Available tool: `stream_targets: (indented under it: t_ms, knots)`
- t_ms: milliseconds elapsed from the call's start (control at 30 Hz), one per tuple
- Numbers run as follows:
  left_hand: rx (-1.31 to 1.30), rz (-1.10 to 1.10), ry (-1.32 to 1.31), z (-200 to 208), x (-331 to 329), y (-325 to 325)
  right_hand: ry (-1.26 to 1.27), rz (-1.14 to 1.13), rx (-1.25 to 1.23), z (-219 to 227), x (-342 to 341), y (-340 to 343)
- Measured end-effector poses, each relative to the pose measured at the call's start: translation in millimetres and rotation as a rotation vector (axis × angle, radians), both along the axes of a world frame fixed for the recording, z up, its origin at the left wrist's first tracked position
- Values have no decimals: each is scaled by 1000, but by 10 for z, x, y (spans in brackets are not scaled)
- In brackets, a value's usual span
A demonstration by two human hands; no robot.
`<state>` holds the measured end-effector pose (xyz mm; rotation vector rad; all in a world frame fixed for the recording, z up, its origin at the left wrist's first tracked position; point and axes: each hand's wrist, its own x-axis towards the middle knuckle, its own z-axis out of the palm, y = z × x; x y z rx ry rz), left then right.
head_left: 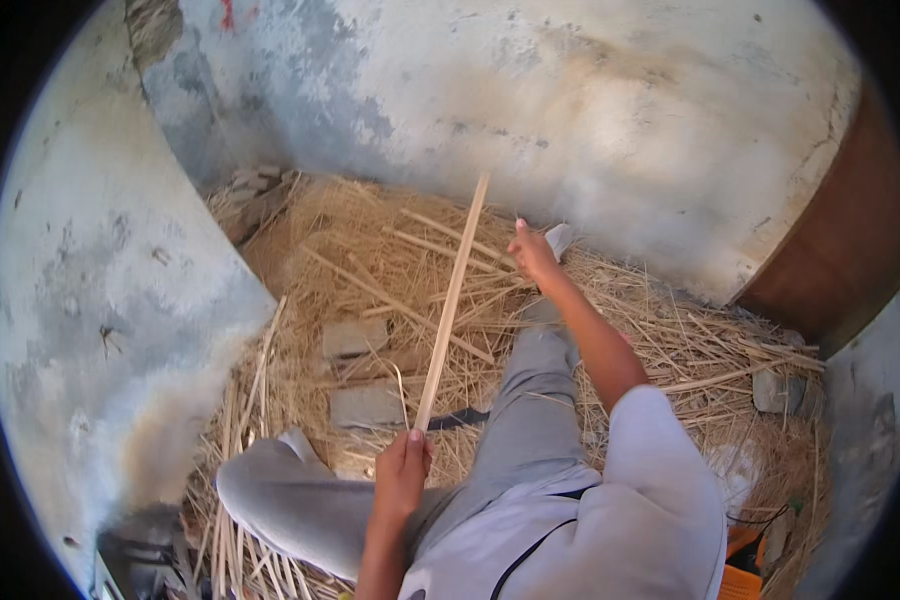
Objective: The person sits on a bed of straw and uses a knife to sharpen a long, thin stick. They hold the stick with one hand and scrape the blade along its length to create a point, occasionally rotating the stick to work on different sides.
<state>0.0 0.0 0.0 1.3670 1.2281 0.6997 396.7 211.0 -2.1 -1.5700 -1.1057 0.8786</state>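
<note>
A long, pale, flat wooden strip (455, 290), like split bamboo, rises slantwise in front of me. My left hand (402, 465) is closed around its lower end, near my bent left knee. Beside that hand a thin curled sliver (400, 385) stands up. Behind the strip's lower part lies a dark, flat, blade-like piece (458, 419), partly hidden. My right hand (535, 250) is stretched forward above my right foot, apart from the strip. One digit points up and the others are loosely bent; nothing shows between them.
Straw-like shavings (310, 225) and loose strips (400, 305) cover the ground. Grey bricks (365, 407) lie between my legs. Worn plaster walls (610, 130) stand ahead and at the left (120, 270). A brown panel (830, 220) is at the right, an orange object (740, 580) at the lower right.
</note>
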Motion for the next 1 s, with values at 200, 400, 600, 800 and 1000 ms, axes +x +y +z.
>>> stream_targets:
  t_ms: [200, 400, 600, 800, 1000]
  knots:
    - [77, 20, 34, -19, 192, -109, 759, 194, 9, 231, -1217, -1071]
    - [6, 219, 27, 116, 139, -161, 828, 66, 132, -2, -1365, -1157]
    - [193, 272, 568, 287, -158, -148, 758, 2, 145, 73, -1291, -1294]
    - [-174, -155, 153, 508, -165, -555, 663, -48, 93, 46, -1184, -1285]
    - [72, 115, 159, -87, -103, -607, -21, 165, 188, -402, -1491, -1722]
